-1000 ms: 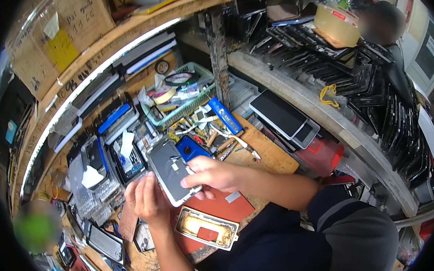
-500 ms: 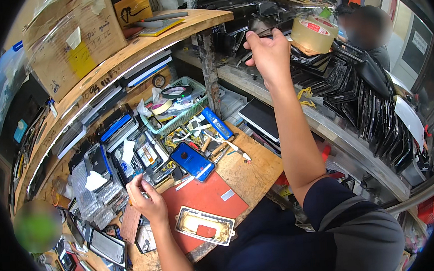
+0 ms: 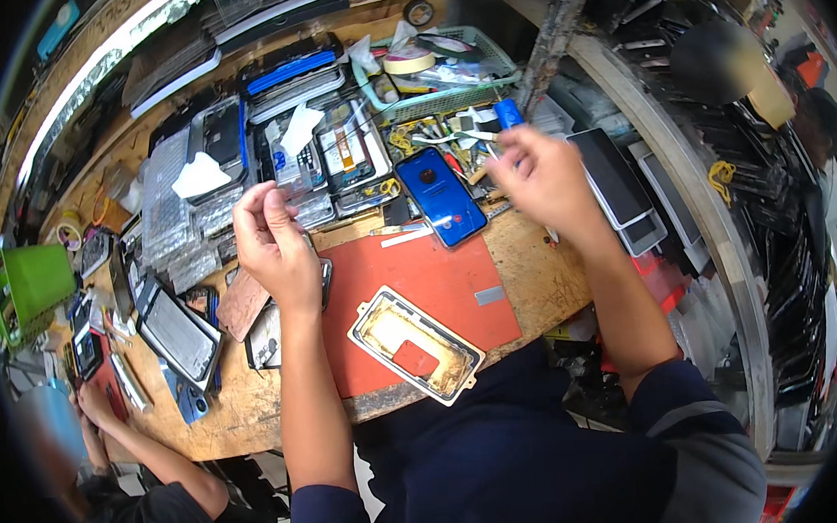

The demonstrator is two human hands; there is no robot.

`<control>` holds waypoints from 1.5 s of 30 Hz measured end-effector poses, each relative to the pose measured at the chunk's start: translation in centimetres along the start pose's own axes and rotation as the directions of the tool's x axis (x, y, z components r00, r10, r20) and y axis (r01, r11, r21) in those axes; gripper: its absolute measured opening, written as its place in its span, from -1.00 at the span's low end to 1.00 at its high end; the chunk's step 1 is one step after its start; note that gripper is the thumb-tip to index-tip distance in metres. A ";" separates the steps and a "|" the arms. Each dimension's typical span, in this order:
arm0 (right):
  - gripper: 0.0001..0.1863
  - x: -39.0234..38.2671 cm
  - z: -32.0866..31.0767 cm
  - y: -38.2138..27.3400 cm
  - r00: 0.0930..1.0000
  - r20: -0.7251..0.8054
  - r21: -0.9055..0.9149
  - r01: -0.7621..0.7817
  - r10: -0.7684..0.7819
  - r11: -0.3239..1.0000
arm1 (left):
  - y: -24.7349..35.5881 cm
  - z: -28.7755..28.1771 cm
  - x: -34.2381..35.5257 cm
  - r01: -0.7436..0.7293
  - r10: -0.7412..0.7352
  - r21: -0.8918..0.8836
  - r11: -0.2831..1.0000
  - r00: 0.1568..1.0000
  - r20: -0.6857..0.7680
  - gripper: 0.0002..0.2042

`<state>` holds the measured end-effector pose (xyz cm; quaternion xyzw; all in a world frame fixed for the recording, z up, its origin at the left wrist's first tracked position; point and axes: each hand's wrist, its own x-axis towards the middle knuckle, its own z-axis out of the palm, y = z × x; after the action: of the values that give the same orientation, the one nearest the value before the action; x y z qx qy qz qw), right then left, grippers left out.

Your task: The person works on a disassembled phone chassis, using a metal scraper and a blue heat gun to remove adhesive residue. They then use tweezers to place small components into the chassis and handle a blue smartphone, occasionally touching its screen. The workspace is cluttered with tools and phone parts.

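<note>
My left hand (image 3: pixel 279 246) hovers over the left edge of the red mat (image 3: pixel 357 270), its fingers curled in toward the thumb. What it holds, if anything, is hidden. My right hand (image 3: pixel 553 181) is above the loose tools at the bench's right side, fingers bent together; I cannot make out anything in them. Between the hands a smartphone with a lit blue screen (image 3: pixel 439 203) lies at the mat's far edge. Nearest me, a pale rectangular frame with tabs (image 3: pixel 371 341) lies tilted across the mat's front edge. A small silver strip (image 3: pixel 489 296) rests to its right.
Stacked phone parts (image 3: pixel 278 160) and a green basket (image 3: pixel 498 70) with tape rolls stand at the back. A brown block (image 3: pixel 243 306) sits left of the mat. A shelf post (image 3: pixel 558 32) rises at right. A co-worker's arms (image 3: pixel 152 450) reach in at lower left.
My right hand has come down from the screens on the right shelf to above the bench. The view has swung right and down. The left hand stays curled near the mat.
</note>
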<state>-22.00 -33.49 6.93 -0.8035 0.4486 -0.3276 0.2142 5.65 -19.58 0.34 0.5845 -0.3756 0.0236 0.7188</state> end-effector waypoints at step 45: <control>-0.84 2.6 8.6 0.9 0.977 0.153 -0.348 0.196 -0.151 0.917 | 0.7 -1.3 1.7 0.096 -0.108 -0.114 0.989 0.989 -0.097 -0.83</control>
<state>-15.36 -35.71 1.28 -0.8843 0.4142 -0.2072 0.0602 7.20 -18.93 1.81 0.5608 -0.3083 -0.0036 0.7684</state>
